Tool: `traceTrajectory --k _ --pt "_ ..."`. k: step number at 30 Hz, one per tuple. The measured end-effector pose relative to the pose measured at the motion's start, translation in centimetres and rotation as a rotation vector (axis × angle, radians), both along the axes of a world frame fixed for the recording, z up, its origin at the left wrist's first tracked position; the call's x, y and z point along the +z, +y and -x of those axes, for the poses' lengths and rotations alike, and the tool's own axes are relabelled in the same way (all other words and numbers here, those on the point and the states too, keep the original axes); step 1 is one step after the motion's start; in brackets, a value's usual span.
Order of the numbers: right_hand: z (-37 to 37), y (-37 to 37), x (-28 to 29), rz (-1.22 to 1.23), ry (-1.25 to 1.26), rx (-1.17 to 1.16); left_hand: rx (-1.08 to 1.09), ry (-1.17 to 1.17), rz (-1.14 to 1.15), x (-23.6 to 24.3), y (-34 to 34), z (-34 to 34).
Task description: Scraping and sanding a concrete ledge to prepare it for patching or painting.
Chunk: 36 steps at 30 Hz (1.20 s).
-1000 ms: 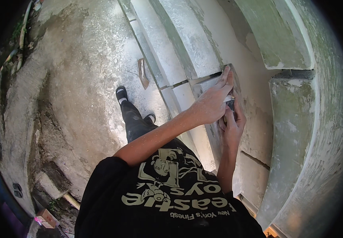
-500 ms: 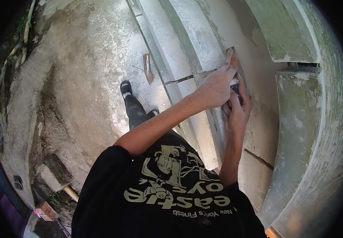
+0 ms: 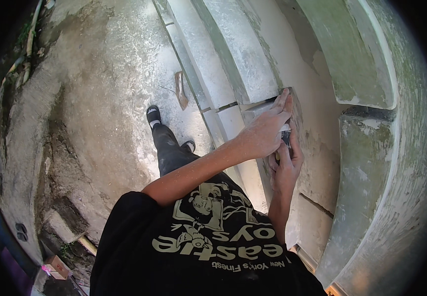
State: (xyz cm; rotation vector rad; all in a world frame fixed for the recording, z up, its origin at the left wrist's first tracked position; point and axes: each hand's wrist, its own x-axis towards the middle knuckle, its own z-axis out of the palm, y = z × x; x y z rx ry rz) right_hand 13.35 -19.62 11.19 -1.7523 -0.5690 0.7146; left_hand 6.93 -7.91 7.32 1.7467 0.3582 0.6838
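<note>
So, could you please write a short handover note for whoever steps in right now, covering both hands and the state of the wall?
Left hand: pressed flat on the wall's moulded ledge, fingertips at the groove by the pale panel.
Right hand: just below the left, closed around a small tool held against the wall; only a bit of it shows between the hands, so its kind is unclear.
Around: a loose brownish flat piece lies on the concrete ground at the foot of the wall.
Done: cannot be judged; the surface looks rough and patchy.
Left: the panel and the mossy curved parts look untreated.
</note>
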Motion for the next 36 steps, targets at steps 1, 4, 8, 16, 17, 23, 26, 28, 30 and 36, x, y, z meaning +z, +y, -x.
traceTrajectory --k 1,4,8,16,17,23,26,28,30,36 --pt "0.3 -0.4 0.5 0.009 0.003 -0.003 -0.003 0.003 0.009 -0.1 -0.4 0.2" --pt "0.4 0.5 2.3 0.039 0.064 -0.001 0.014 -0.047 -0.032 -0.2 0.1 -0.1" --pt "1.0 -0.9 2.2 0.001 0.202 -0.043 0.017 -0.001 -0.009 -0.3 -2.0 0.4" --pt "0.8 1.2 1.9 -0.005 0.218 -0.004 -0.058 0.085 0.005 0.5 2.0 0.9" --pt "0.6 0.7 1.9 -0.005 0.206 -0.015 0.003 -0.011 -0.063 -0.2 1.3 0.4" --pt "0.9 0.4 2.2 0.037 0.151 -0.039 0.01 -0.046 0.04 0.0 0.2 0.8" --pt "0.9 0.4 1.8 0.022 0.145 -0.032 0.004 -0.079 0.002 -0.6 0.3 0.5" --pt "1.3 1.7 1.6 0.009 0.142 -0.059 -0.037 -0.019 -0.004 -0.3 1.7 0.9" --pt "0.9 1.1 1.3 0.034 0.074 -0.039 -0.059 -0.057 0.032 0.0 0.9 0.7" --pt "1.5 1.6 1.8 0.043 0.077 -0.045 -0.039 0.027 0.045 0.0 1.2 0.5"
